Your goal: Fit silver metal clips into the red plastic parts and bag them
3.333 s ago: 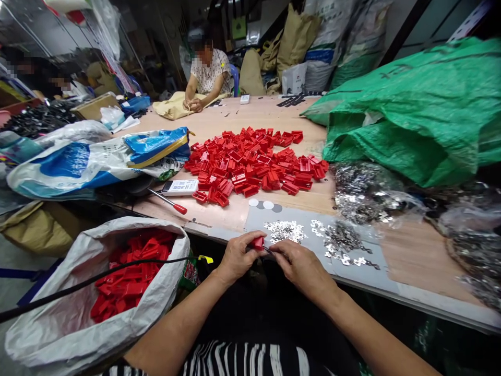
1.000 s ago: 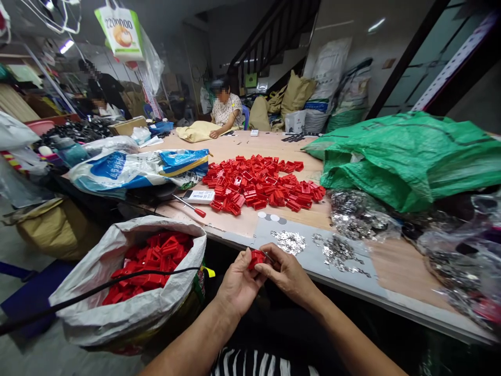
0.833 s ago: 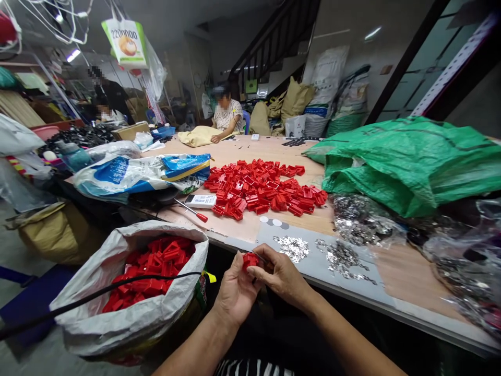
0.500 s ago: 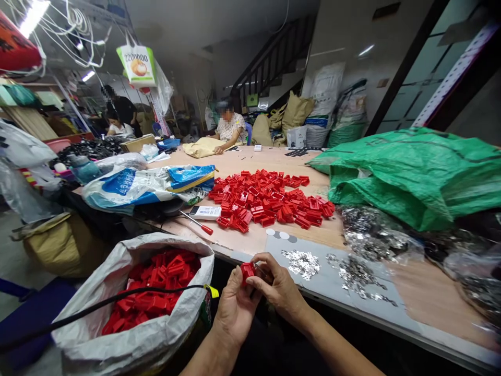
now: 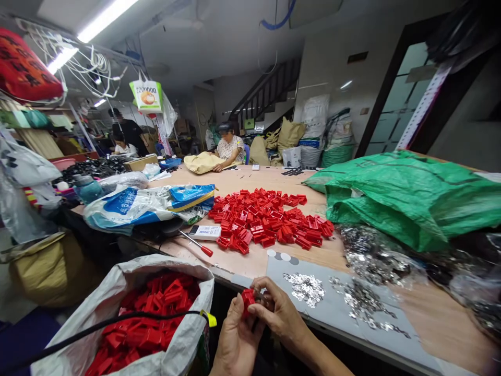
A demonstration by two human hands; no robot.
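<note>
Between the thumb and fingers of my left hand is a small red plastic part, held just beyond the table's front edge. My right hand is closed in a pinch against the part's right side, its thumb touching it. Whatever lies between those right fingertips is too small and covered to make out. Right of my hands, flat shiny metal pieces lie in a near pile and a farther-right pile on a grey sheet. Many like red parts form a heap on the table.
A white sack full of red parts stands at left, a black cord across its mouth. A red-handled screwdriver, a white box and a green sack lie on the table. A person sits opposite.
The view has tilted up, so the table and my hands appear lower. Both hands keep the red part in nearly the same grip.
</note>
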